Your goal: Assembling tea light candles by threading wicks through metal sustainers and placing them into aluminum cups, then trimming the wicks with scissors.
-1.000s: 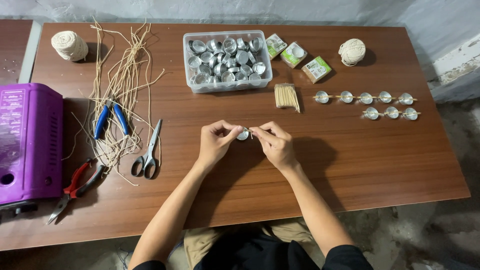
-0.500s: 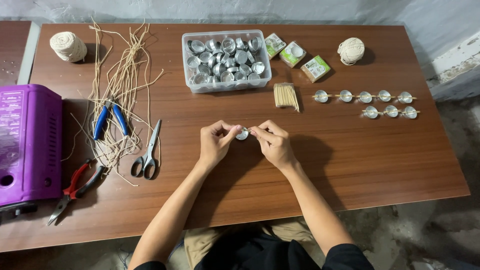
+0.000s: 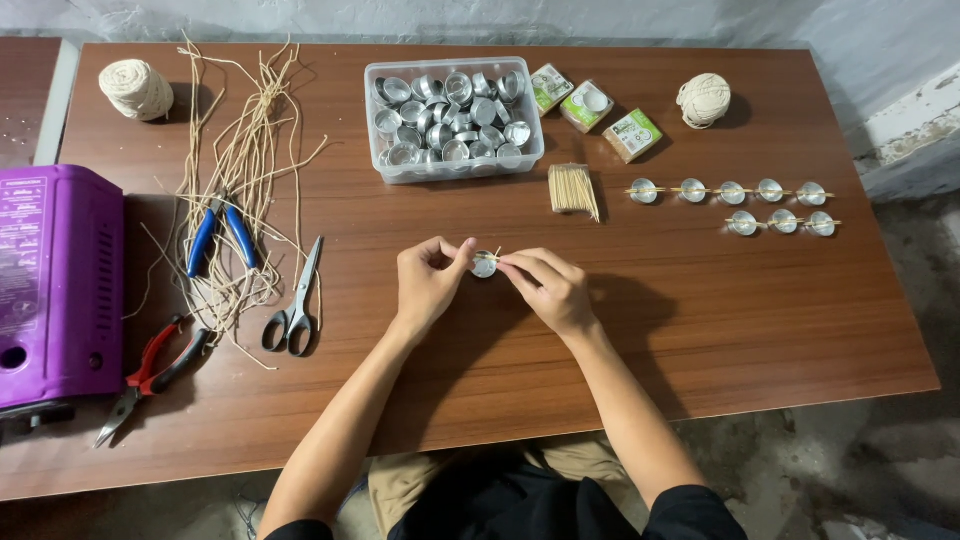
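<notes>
Two twine balls point(image 3: 137, 89), three small boxes point(image 3: 587, 105), two pliers point(image 3: 150, 378), one scissors point(image 3: 295, 303).

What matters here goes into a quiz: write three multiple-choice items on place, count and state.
1. Where do the grey-handled steel scissors lie?
A. right of the clear plastic tub of metal cups
B. left of both hands
C. on the purple machine

2. How many balls of pale twine are on the brown wooden table?
A. two
B. one
C. four

3. What do the left hand and right hand hold?
A. nothing
B. pliers
C. one small round metal cup

B: scissors lie toward the cut strings. A: one ball at each far corner. C: both hands' fingertips pinch it.
</notes>
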